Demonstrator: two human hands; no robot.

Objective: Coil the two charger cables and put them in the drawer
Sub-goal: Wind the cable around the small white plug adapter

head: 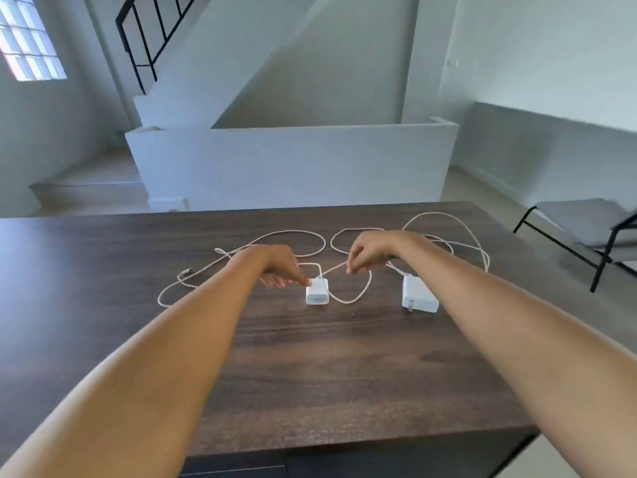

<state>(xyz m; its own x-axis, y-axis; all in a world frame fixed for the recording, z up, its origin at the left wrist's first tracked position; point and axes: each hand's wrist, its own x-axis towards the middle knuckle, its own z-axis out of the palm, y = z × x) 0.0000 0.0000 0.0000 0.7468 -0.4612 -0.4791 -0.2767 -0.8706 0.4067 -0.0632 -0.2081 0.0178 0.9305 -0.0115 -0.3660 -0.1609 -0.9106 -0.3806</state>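
Two white chargers lie on a dark wooden table. The small power brick sits mid-table, and its thin cable loops loosely to the left and behind. My left hand rests a fingertip on the top of this small brick, fingers apart. To the right lies a larger brick, whose cable sprawls in loops toward the far edge. My right hand pinches a strand of the white cable just above the table, between the two bricks. No drawer front is clearly visible.
A grey chair with a black frame stands to the right of the table. Beyond the far edge is a low white wall and a staircase with a black railing. The table's near edge is close to me.
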